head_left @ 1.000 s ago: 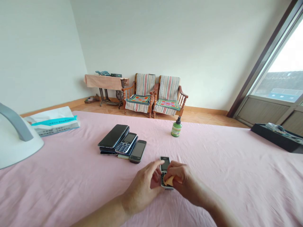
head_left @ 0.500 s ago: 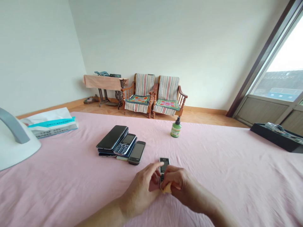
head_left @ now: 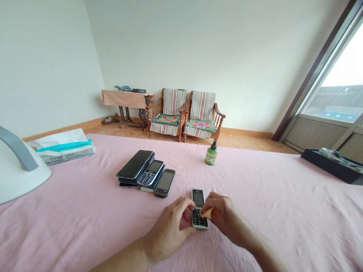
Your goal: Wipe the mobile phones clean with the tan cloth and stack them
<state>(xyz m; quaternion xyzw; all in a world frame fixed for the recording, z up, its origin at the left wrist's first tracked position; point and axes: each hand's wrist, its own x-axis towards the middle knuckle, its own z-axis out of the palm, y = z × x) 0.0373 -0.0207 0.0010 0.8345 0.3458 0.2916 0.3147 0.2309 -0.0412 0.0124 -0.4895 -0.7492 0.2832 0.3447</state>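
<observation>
A small black keypad phone (head_left: 199, 209) lies on the pink cloth (head_left: 255, 196) in front of me. My left hand (head_left: 171, 226) is curled against its left edge, thumb and fingers gripping the side. My right hand (head_left: 222, 217) pinches a small yellow-tan pad (head_left: 207, 214) and presses it on the right side of the keypad. The phone's screen and most keys show between the two hands.
A stack of several phones (head_left: 146, 173) lies to the back left. A green bottle (head_left: 211, 154) with a black cap stands behind. A white lamp base (head_left: 19, 170) and a white-teal bag (head_left: 62, 145) are at left, a black tray (head_left: 331, 164) at right.
My right hand with the pad has slid from the phone's lower part up and to the right, uncovering the keypad. The left hand stays on the phone's left edge.
</observation>
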